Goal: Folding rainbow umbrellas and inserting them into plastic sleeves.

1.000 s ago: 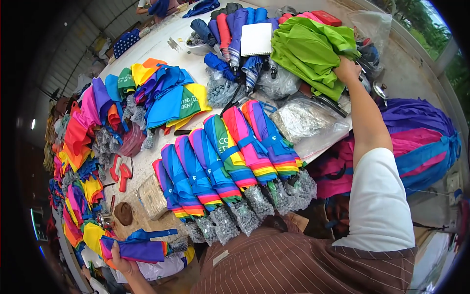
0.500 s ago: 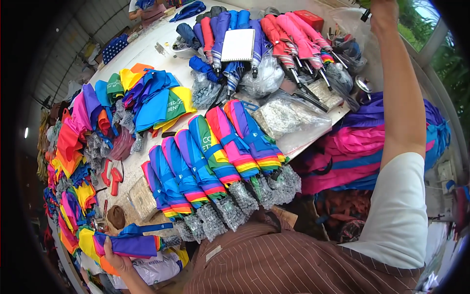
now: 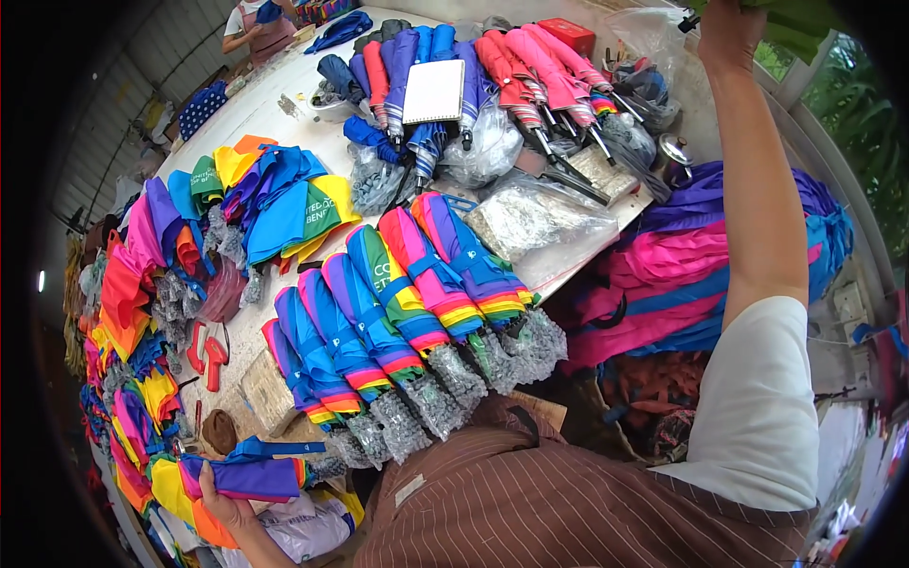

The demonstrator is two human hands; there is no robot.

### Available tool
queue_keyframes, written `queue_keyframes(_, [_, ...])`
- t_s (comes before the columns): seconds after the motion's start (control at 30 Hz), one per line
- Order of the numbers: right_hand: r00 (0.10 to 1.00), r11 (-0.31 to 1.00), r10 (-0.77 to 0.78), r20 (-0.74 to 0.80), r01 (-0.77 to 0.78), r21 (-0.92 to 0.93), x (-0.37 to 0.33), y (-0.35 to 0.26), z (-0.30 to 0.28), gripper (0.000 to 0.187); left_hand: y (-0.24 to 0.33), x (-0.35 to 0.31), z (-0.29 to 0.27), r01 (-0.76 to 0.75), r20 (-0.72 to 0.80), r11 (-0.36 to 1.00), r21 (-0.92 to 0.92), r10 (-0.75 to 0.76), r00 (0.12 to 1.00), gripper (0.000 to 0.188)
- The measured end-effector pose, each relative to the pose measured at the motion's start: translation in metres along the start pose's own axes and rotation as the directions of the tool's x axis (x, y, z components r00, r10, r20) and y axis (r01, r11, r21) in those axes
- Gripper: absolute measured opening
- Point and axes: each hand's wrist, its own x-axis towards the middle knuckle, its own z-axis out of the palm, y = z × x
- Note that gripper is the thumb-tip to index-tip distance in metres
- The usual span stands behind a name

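White-topped bench [image 3: 270, 104] is looking packed: a row of furled rainbow umbrellas with clear-wrapped ends [image 3: 407, 312] is lying between one and two o'clock from the left hand [image 3: 222, 502], blocking the straight line between both hands. A soft brown lump [image 3: 219, 431] is sitting at twelve o'clock, a red hand tool [image 3: 216, 360] lying beyond it. That hand's half-closed, thumb on top, holding a folded purple, yellow and orange umbrella [image 3: 260, 480], which is pointing its wrapped end between two and three. Up top, the right hand [image 3: 729, 38], partly cut off, is gripping a bright green cloth umbrella [image 3: 800, 24], black end poking out at nine o'clock.
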Motion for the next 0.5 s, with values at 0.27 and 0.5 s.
queue_keyframes(0.27, [0.986, 0.984, 0.161, 0.045, -0.164, 0.076, -0.03, -0.005, 0.027, 0.034, -0.003, 0.002, -0.005, 0.03, -0.007, 0.999, -0.038, -0.031, 1.0, 0.021])
queue_keyframes(0.5, [0.988, 0.969, 0.069, 0.138, -0.033, -0.246, -0.049, 0.0, 0.026, 0.036, 0.004, 0.006, -0.003, 0.02, -0.01, 0.999, -0.05, -0.02, 1.0, 0.024])
